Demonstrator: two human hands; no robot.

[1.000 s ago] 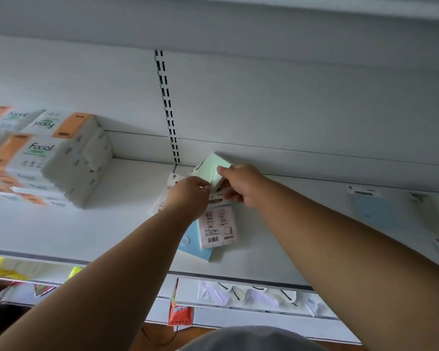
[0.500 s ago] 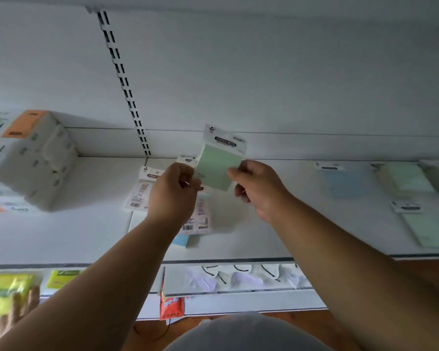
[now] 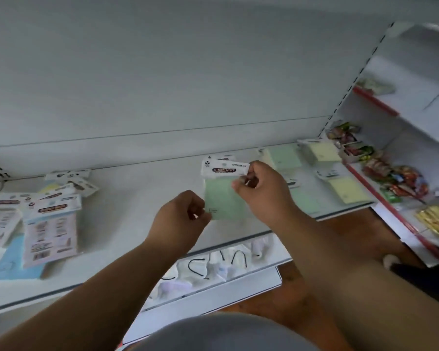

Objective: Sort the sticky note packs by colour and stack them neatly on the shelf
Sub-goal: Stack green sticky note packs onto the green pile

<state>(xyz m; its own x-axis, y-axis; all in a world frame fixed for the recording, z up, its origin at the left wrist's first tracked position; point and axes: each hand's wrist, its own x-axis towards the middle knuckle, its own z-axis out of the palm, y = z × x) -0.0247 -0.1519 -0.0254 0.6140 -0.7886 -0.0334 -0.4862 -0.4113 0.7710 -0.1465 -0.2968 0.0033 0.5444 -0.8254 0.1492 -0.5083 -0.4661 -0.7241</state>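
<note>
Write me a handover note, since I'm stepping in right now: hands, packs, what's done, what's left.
Right hand pinches the green pack at its header card; left hand pinches its lower corner.
Green packs and yellow packs lie grouped at the right of the shelf.
The mixed pile at the left, with blue among it, is unsorted.
Next, probably: lay the held pack with the greens, then sort the pile.

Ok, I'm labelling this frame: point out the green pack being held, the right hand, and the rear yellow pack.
green pack [image 3: 223,198], head view, on its green face.
right hand [image 3: 261,191], head view, on its back.
rear yellow pack [image 3: 319,153], head view, on its yellow top.
</note>
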